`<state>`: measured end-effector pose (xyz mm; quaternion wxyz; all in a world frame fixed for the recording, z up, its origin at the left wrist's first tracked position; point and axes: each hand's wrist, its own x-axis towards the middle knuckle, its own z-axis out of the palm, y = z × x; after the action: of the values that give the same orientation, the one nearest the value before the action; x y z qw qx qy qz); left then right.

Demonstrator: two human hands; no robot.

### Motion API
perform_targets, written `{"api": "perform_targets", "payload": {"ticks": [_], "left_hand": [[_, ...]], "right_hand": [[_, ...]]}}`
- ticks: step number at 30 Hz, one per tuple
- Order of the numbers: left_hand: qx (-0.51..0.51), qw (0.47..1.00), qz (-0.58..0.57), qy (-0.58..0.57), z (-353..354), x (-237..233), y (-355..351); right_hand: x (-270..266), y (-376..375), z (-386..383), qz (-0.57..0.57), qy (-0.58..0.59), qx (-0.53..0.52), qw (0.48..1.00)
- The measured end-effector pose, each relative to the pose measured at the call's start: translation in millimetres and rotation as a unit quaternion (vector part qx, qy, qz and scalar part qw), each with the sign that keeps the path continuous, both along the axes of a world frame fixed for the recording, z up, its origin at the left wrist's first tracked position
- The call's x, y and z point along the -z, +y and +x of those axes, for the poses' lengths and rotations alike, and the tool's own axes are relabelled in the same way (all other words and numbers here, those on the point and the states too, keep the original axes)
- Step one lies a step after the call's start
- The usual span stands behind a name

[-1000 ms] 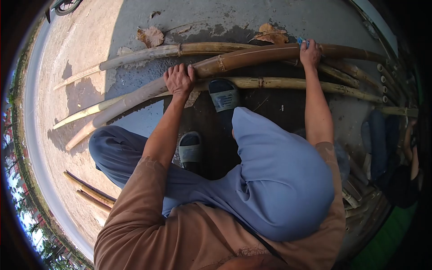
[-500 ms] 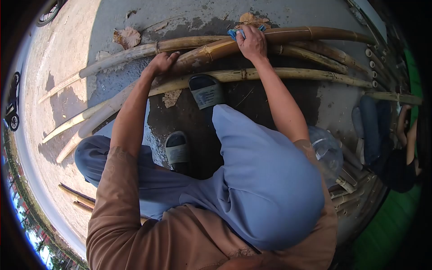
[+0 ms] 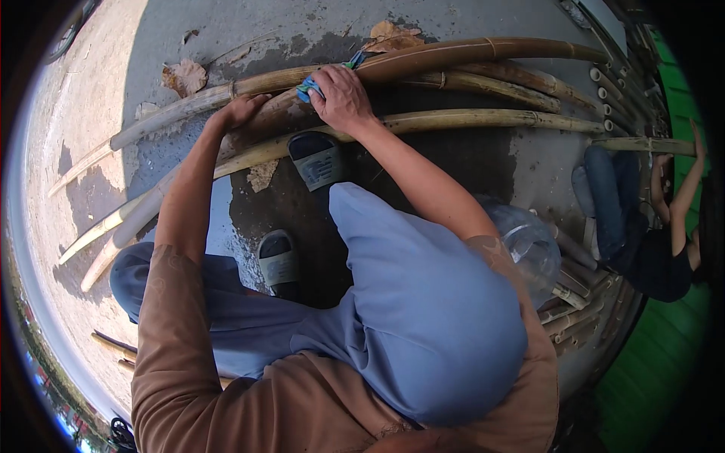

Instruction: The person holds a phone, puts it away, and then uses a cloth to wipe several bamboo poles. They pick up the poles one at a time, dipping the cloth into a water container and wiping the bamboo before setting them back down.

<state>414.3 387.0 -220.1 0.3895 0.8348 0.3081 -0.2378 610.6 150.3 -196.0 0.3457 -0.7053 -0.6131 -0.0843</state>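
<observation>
A thick brown bamboo pole point(image 3: 438, 57) lies across in front of me, among several other poles. My right hand point(image 3: 341, 98) is closed over a blue-green cloth point(image 3: 307, 89) and presses it onto the upper side of that pole. Further left, my left hand point(image 3: 240, 112) is wrapped around the same pole, its thumb side up and some fingers hidden. Beside it runs a paler pole point(image 3: 181, 108), and nearer my feet a yellowish pole point(image 3: 453, 119) lies on the ground. The stretch of brown pole between my two hands looks darker and wet.
Wet patches mark the concrete ground point(image 3: 226, 38). Dry leaves point(image 3: 185, 78) lie beyond the poles. My sandals point(image 3: 316, 160) are close to the nearest pole. On the right are a clear plastic container point(image 3: 529, 249), stacked bamboo pieces point(image 3: 578, 321), and another person point(image 3: 642, 219) holding a pole.
My right hand has slid the cloth leftward along the brown pole, toward my left hand. My left hand stays on the pole. The whole view has shifted slightly; the other person's arm is now raised.
</observation>
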Motion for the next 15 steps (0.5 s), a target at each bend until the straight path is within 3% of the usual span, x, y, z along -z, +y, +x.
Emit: {"api": "perform_targets", "payload": {"ticks": [3, 7, 8, 10, 13, 15], "left_hand": [[-0.003, 1.0, 0.009, -0.016, 1, -7, -6], [-0.021, 1.0, 0.024, -0.003, 1, 4, 0], [-0.023, 0.999, 0.026, -0.003, 1, 7, 0], [-0.038, 0.999, 0.023, -0.003, 1, 7, -4], [-0.039, 0.998, 0.046, 0.008, 5, 7, -6], [-0.033, 0.996, 0.08, -0.026, 3, 14, -7]], "right_hand": [[1, -12, 44, 0.034, 0.01, -0.006, 0.999], [21, -48, 190, 0.055, -0.117, 0.219, 0.967], [27, -60, 228, 0.024, -0.121, 0.282, 0.951], [35, -75, 274, 0.069, -0.05, 0.309, 0.947], [24, -71, 234, 0.057, -0.022, 0.303, 0.951], [20, -51, 172, 0.066, -0.056, 0.233, 0.969]]}}
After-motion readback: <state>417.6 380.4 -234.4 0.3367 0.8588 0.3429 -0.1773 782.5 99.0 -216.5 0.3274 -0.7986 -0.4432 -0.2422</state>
